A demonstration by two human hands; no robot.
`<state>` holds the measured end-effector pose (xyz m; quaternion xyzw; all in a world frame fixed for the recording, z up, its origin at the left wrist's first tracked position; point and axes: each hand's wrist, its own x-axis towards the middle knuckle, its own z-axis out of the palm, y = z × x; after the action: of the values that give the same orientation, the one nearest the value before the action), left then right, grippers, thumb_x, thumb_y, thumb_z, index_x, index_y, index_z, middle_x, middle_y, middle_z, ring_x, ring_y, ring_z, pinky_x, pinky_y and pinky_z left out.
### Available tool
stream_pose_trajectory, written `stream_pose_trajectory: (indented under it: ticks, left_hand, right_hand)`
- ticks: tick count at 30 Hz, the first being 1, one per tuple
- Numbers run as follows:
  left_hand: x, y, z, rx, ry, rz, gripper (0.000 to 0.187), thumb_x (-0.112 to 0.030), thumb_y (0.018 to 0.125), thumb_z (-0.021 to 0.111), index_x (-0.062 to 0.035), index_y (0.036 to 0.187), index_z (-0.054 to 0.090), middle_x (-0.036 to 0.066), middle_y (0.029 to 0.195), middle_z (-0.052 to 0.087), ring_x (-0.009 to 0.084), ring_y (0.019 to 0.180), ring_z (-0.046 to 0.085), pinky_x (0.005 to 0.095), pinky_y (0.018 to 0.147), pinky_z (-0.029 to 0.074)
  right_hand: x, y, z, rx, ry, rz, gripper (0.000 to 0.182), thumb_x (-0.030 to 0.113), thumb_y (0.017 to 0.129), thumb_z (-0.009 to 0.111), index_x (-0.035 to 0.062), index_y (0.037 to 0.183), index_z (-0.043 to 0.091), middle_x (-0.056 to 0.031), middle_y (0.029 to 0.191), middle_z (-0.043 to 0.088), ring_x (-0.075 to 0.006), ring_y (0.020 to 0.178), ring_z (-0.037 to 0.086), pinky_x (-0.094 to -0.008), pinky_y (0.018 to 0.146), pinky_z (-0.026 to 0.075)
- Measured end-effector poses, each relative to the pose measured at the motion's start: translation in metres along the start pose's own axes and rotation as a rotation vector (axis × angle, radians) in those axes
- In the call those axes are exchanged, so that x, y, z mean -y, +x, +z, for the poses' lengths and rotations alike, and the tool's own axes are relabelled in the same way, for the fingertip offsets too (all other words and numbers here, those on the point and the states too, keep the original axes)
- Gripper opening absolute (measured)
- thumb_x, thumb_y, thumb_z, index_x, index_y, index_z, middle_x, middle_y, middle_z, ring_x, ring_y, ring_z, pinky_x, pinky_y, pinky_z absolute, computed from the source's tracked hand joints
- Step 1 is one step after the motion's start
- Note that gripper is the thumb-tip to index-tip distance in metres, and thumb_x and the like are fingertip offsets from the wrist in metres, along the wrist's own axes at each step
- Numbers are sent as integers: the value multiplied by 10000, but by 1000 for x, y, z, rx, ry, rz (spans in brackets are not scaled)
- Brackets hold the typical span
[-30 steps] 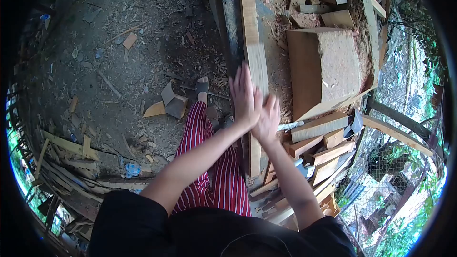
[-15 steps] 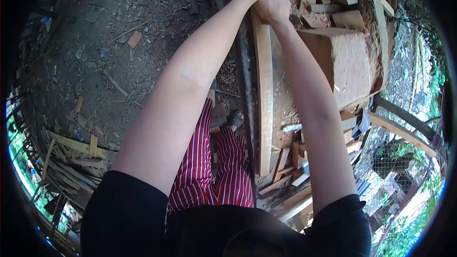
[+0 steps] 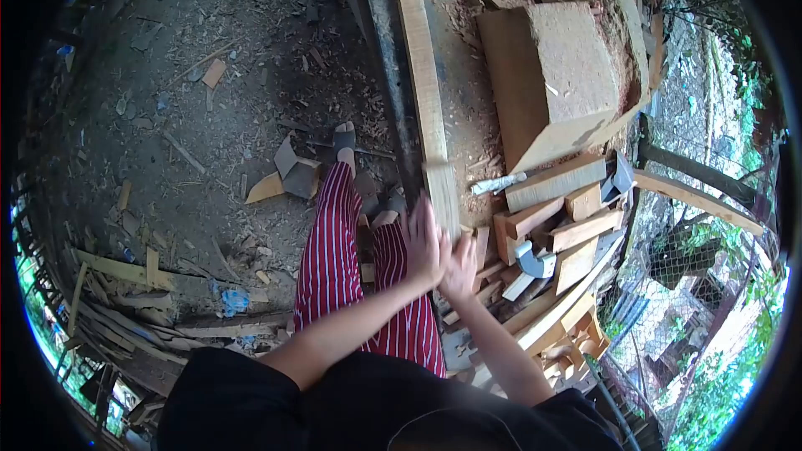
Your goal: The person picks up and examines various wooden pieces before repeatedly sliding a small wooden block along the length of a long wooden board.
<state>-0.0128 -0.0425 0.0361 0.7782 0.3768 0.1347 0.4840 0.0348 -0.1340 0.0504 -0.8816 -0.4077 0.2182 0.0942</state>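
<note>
A long narrow wooden board [image 3: 423,75] lies along the near edge of the workbench. Over its near end is a paler, wider section of wood [image 3: 441,188], blurred. My left hand [image 3: 424,246] is at that near end, its fingers stretched out and pointing forward. Close beside it on the right, my right hand [image 3: 458,269] is tilted, with its fingers smeared by motion. Whether anything lies under the palms is hidden.
A large wooden block [image 3: 555,75] sits on the bench among shavings. Stacked offcuts [image 3: 576,234] and a grey-white curved object [image 3: 535,260] are to the right. Two wood pieces [image 3: 288,175] lie on the littered ground [image 3: 192,58]. Wire mesh [image 3: 685,259] stands beyond.
Both hands have come back from the far part of the board to its near end, close to my body. My view has shifted, and the curved dark tool at the top is out of sight.
</note>
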Motion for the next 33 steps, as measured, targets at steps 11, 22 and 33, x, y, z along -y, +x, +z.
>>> stream_pose_trajectory:
  ticks: [11,22,33]
  left_hand:
    - [11,212,-44,-213,36,172,751,-184,906,494,5,1530,120,197,1564,219,381,1429,225,588,1154,86]
    - [18,520,-86,-324,296,111,721,-423,945,443,-75,1529,204,178,1530,317,329,1448,206,630,1137,89]
    - [8,267,-41,-295,74,188,701,-201,924,470,-14,1524,159,181,1531,313,366,1435,228,635,1133,101]
  right_hand:
    - [48,208,-57,-204,45,-173,506,279,842,524,107,1318,528,-206,1020,476,-384,943,482,-461,783,440]
    - [92,480,-115,-361,-207,-204,382,272,853,580,130,1206,620,-206,1139,508,-378,1080,528,-432,845,522]
    - [50,258,-65,-241,-19,-118,501,287,833,543,147,1314,525,-196,1084,478,-383,1019,488,-462,814,490]
